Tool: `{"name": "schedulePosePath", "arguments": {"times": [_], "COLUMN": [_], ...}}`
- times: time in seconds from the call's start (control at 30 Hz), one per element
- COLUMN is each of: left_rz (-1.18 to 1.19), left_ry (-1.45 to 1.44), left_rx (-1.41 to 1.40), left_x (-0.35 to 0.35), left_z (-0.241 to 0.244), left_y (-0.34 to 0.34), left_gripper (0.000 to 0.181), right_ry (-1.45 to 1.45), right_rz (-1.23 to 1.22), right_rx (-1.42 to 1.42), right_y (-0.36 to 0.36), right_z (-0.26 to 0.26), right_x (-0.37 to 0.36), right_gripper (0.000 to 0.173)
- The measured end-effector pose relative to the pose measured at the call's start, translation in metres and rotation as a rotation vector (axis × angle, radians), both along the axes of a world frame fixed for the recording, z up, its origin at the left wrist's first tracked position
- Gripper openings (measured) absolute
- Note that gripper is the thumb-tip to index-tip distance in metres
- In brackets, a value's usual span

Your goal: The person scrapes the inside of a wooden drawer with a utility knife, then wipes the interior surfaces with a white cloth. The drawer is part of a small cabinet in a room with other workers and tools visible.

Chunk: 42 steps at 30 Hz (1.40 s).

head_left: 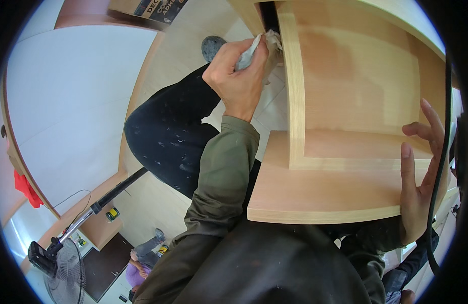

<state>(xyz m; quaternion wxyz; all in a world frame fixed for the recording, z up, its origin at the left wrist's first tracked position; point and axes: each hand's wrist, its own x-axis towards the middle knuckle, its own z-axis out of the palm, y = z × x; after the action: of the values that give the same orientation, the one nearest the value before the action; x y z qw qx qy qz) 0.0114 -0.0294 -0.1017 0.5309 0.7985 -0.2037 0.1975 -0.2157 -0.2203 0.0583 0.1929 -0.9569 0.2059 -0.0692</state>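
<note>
My left hand (239, 74) grips a crumpled whitish cloth or paper wipe (249, 55). The wipe meets the outer edge of a light wood-grain cabinet frame (296, 87), beside a dark narrow gap (269, 17). Over at the right, my right hand (424, 178) has its fingers spread and holds nothing. It is at the front edge of the cabinet's wooden base panel (332, 193); whether the palm presses on it I cannot tell. Behind the frame, the recessed wooden panel (359, 79) shows darker, shadowy patches.
My bent knee (162, 133) in dark, spotted trousers is left of the cabinet. A pedestal fan (65, 266) stands lower left, near a seated person (137, 269). A large white panel (78, 95), a cardboard box (148, 9) and a red cloth (27, 189) lie beyond. A black cable (439, 171) crosses the right side.
</note>
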Motion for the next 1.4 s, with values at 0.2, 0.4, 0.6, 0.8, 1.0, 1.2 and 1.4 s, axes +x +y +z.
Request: {"name": "schedulePosePath", "arguments": {"times": [0.2, 0.4, 0.6, 0.8, 1.0, 1.2, 1.4], "left_rz": [0.019, -0.024, -0.006, -0.015, -0.031, 0.015, -0.041], "left_ry": [-0.032, -0.094, -0.016, 0.152, 0.027, 0.164, 0.078], "left_rx": [0.007, -0.018, -0.031, 0.039, 0.010, 0.092, 0.029], "left_x": [0.001, 0.005, 0.001, -0.004, -0.002, -0.003, -0.002], "left_z": [-0.003, 0.006, 0.001, -0.018, -0.008, -0.022, -0.019], "left_y": [0.003, -0.002, -0.001, 0.002, -0.002, 0.005, 0.000], "left_gripper": [0.013, 0.014, 0.014, 0.013, 0.014, 0.014, 0.014], "right_ry": [-0.013, 0.015, -0.007, -0.018, 0.011, -0.031, -0.087], "right_rz": [0.018, 0.000, -0.004, -0.020, -0.060, -0.036, 0.032], "right_rx": [-0.019, -0.037, 0.013, -0.001, 0.005, 0.014, -0.016], "right_y": [-0.002, 0.002, 0.001, -0.001, 0.002, 0.000, -0.004], "right_z": [-0.002, 0.002, 0.002, 0.002, 0.003, 0.001, -0.004], "right_x": [0.000, 0.001, 0.001, 0.000, 0.000, -0.001, -0.002], "right_gripper": [0.046, 0.045, 0.044, 0.045, 0.046, 0.044, 0.042]}}
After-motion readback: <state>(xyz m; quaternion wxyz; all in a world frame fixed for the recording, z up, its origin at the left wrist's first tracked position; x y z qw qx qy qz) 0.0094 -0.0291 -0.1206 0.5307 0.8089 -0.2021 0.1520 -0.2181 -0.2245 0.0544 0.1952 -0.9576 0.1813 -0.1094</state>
